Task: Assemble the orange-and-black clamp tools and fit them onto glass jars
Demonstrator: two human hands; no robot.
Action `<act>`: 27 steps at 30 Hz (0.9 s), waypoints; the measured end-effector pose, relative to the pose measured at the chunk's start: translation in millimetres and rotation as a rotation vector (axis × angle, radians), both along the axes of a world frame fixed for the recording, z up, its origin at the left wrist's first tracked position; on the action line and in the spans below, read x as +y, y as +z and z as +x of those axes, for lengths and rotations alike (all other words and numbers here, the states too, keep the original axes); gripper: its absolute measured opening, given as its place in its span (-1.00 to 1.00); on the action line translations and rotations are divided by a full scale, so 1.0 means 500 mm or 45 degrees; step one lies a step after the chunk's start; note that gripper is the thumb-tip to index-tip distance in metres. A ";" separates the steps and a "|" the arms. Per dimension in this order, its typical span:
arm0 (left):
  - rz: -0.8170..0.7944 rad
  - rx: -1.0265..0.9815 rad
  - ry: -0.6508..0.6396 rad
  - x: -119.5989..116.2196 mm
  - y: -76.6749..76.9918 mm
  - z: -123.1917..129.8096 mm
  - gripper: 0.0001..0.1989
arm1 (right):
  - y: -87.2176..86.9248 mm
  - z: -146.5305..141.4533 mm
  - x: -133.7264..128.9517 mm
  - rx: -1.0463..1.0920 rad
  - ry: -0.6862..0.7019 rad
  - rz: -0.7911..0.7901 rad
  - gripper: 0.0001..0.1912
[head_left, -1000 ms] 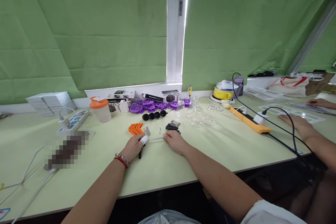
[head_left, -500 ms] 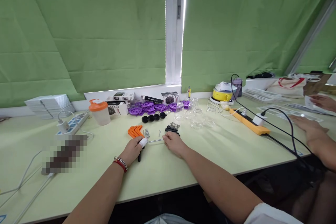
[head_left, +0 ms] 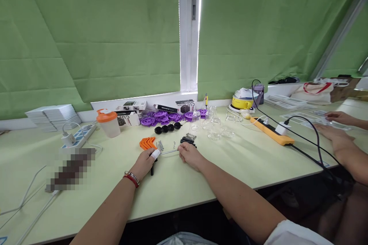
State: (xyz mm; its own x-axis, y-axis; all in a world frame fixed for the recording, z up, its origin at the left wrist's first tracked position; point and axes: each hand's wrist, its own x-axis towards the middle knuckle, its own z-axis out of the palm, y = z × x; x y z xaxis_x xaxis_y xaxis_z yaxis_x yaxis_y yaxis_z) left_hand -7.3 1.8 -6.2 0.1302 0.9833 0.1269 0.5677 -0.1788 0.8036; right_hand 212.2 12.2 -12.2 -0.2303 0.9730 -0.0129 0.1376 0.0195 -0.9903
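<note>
My left hand, with white tape on the thumb, is closed on a black plastic part whose stem sticks out below the fingers. My right hand pinches one end of a thin metal rod. The rod's other end reaches the left thumb; its contact there is hidden. Just beyond the left hand lie orange angled pieces and metal pins or screws. Tiny screws rest between the hands. Behind the right hand are black parts and small springs.
Black round pieces, purple plastic parts and clear cups stand farther back. A shaker bottle is at left. An orange power strip with cables lies at right, near another person's hands.
My hands keep almost the same pose, with the rod still between them. At right, the other person's far hand has moved left and down, and the white sheet it held is gone from it.
</note>
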 end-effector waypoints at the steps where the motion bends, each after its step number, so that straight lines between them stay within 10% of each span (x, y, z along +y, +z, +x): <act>1: -0.003 -0.005 0.003 0.001 -0.001 0.000 -0.67 | 0.004 0.001 -0.003 0.025 0.015 -0.014 -0.87; 27: 0.007 0.034 0.004 0.004 -0.001 0.000 -0.70 | -0.003 0.004 0.001 0.066 0.070 -0.010 -0.92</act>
State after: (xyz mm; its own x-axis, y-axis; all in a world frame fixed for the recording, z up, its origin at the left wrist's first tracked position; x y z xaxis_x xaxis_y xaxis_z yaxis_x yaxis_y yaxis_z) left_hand -7.2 3.6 -6.7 0.1302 0.9830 0.1291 0.5896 -0.1815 0.7871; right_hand 214.5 12.8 -13.8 -0.2842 0.9587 -0.0070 0.0849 0.0179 -0.9962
